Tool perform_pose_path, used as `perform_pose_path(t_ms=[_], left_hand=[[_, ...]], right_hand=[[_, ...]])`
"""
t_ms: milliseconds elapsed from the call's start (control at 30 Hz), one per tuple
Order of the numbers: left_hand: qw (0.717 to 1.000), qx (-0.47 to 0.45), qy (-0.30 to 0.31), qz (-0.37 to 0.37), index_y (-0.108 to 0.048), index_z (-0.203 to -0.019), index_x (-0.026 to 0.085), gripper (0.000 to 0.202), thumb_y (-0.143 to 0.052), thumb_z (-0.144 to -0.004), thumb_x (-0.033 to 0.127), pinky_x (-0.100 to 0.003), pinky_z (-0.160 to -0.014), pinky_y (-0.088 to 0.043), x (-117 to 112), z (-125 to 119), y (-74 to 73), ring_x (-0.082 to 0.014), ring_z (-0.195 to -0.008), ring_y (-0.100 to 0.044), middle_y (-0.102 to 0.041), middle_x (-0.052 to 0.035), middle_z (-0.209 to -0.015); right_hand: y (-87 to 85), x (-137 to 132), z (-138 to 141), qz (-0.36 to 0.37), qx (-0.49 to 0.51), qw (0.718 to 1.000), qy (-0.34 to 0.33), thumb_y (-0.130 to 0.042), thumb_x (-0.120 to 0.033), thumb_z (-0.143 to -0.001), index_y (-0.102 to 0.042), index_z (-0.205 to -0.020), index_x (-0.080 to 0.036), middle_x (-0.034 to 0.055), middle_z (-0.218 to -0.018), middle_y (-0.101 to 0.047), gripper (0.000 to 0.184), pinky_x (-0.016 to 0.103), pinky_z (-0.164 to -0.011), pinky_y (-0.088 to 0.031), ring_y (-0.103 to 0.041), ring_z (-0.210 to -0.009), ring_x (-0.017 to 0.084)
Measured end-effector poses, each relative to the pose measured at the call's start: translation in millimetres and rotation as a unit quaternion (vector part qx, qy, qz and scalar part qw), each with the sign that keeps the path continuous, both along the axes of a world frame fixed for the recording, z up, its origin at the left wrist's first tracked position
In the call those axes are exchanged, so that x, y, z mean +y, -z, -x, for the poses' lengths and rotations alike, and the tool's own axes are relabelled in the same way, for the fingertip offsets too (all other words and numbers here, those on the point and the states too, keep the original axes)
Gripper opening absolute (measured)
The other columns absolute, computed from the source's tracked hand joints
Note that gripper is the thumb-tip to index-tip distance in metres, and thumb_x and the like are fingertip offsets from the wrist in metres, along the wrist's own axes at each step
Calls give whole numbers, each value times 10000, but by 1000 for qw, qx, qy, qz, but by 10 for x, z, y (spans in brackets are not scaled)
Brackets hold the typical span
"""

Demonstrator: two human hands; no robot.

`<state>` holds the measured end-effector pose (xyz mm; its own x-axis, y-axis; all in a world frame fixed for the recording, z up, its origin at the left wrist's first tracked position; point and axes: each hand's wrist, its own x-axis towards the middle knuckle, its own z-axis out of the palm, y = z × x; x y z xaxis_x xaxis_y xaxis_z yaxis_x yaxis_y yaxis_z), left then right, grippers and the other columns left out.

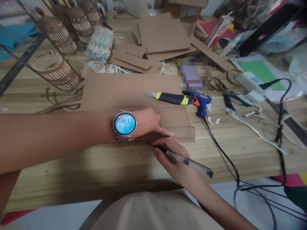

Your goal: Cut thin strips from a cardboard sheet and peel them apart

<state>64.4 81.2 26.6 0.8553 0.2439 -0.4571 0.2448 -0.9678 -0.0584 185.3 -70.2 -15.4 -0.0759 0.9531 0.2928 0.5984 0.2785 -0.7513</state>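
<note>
Brown cardboard piece point(174, 117) flat on the wooden surface point(96, 174), partly beneath the left hand point(150, 119). Pressing down there with that hand, index finger stretched rightward along a narrow strip point(185, 133); other fingers mostly hidden, so impossible to tell whether curled around anything. Lit round watch point(125, 124) on the same wrist. Gripping a clear-barrelled black pen point(182, 159) in the right hand point(171, 153), between thumb and fingers, with the tip leftward at the cardboard's near edge; contact too fine to tell. Just beyond, a larger cardboard sheet point(120, 89), with a black-and-yellow utility knife point(171, 98) across its right part, blade toward the left. At the knife's handle end, a blue glue gun point(203, 105) with a black cord point(222, 148). Farther right, blue-handled pliers point(227, 101). At back left, slatted baskets point(56, 35) near a bagged bundle of sticks point(100, 44).
</note>
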Motion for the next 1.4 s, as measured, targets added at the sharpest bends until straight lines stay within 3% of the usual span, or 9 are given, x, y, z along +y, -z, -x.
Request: perform_pose_path(t_ms=[167,433,700,867,967,1067,1167,1300,1400], left_hand=[[994,97,54,-4,-237,-1587,492,1435,-978,-425,93,-281,-660,-446,-38,-25,-89,-248,-765,-688,-724,-66,-1227],[997,77,26,20,-285,-1561,528,1431,-958,-404,24,-331,-745,-479,-49,-23,-121,-303,-891,-694,-714,-45,-1238],[990,131,52,5,-41,-1570,584,1559,-955,-406,97,-347,-697,-483,-12,-48,-101,-268,-755,-660,-659,-80,-1272],[996,79,26,28,-200,-1557,590,1457,-918,-407,57,-329,-723,-460,16,-8,-42,-266,-787,-671,-685,-35,-1198],[996,76,23,37,-214,-1558,582,1451,-914,-406,45,-320,-716,-442,15,-4,-44,-270,-798,-673,-686,-41,-1224],[995,84,35,30,-173,-1566,577,1505,-923,-378,38,-307,-691,-428,12,-8,-53,-258,-764,-659,-694,-58,-1216],[996,75,36,32,-172,-1565,578,1514,-941,-375,45,-298,-672,-418,2,-8,-77,-251,-745,-665,-699,-66,-1220],[997,63,10,37,-252,-1550,577,1423,-912,-429,2,-306,-695,-428,-36,-10,-159,-260,-772,-686,-717,-45,-1212],[996,88,33,8,-183,-1579,550,1410,-916,-488,39,-309,-724,-442,-55,-11,-192,-264,-810,-690,-707,-48,-1246]], right_hand=[[-3,17,41,19,-13,1000,-2,-582,-191,-884,-697,-926,-242,14,-872,-774,132,391,-918,-543,-722,-878,200],[-31,5,-77,47,4,998,32,-594,-245,-887,-709,-888,-268,17,-872,-777,117,389,-862,-567,-729,-880,213],[-131,-123,-700,93,-36,983,153,-607,-357,-882,-724,-819,-253,17,-787,-767,169,336,-686,-553,-707,-735,212],[-164,-278,-1162,74,-94,958,261,-619,-403,-864,-707,-804,-251,22,-757,-743,185,309,-587,-503,-682,-691,211],[-217,-347,-1213,49,-116,943,310,-631,-406,-871,-703,-830,-250,29,-765,-736,176,315,-588,-501,-684,-706,218],[-259,-338,-1003,32,-106,954,278,-628,-385,-890,-706,-849,-256,25,-764,-734,155,317,-599,-521,-686,-703,212],[-227,-262,-654,14,-70,981,178,-607,-308,-896,-709,-865,-261,16,-797,-750,117,314,-673,-555,-698,-739,197],[-114,-171,-262,41,13,997,69,-598,-258,-900,-689,-889,-256,11,-833,-764,91,310,-731,-567,-711,-787,183],[-62,-136,-97,68,44,996,29,-598,-242,-900,-682,-923,-258,4,-844,-754,88,314,-766,-567,-707,-816,179]])
